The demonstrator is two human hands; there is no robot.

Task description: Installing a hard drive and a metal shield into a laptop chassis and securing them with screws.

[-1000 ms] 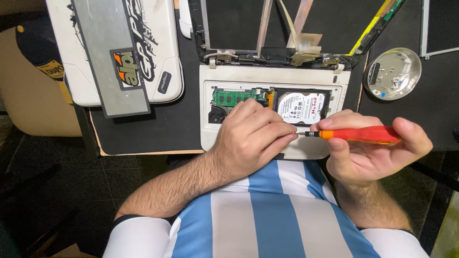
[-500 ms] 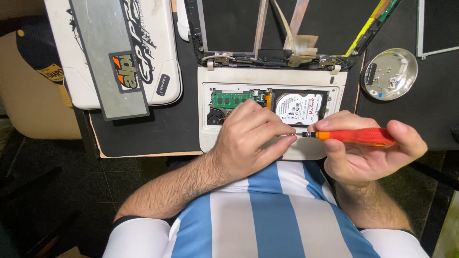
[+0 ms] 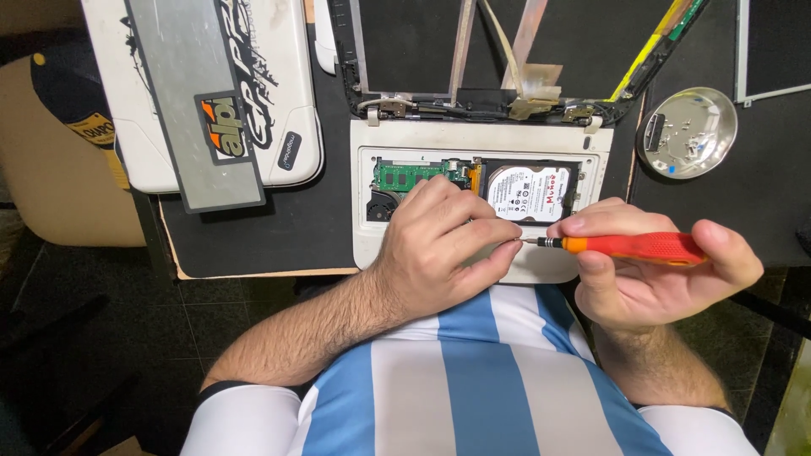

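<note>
Sideways, the right hand [image 3: 650, 270] grips the screwdriver [image 3: 621, 247], tip pointing left at the left hand's pinched fingertips [image 3: 507, 245].

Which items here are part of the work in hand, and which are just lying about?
In use:
left hand resting on the opened white laptop base
right hand holding the orange screwdriver
hard drive in the open bay

Lying about:
round metal dish
white cover with grey panel
detached screen frame

screwdriver [image 3: 629, 247]: orange handle | memory board [image 3: 411, 174]: green | shirt [image 3: 473, 380]: blue-white stripes | mat [image 3: 279, 228]: black
</note>
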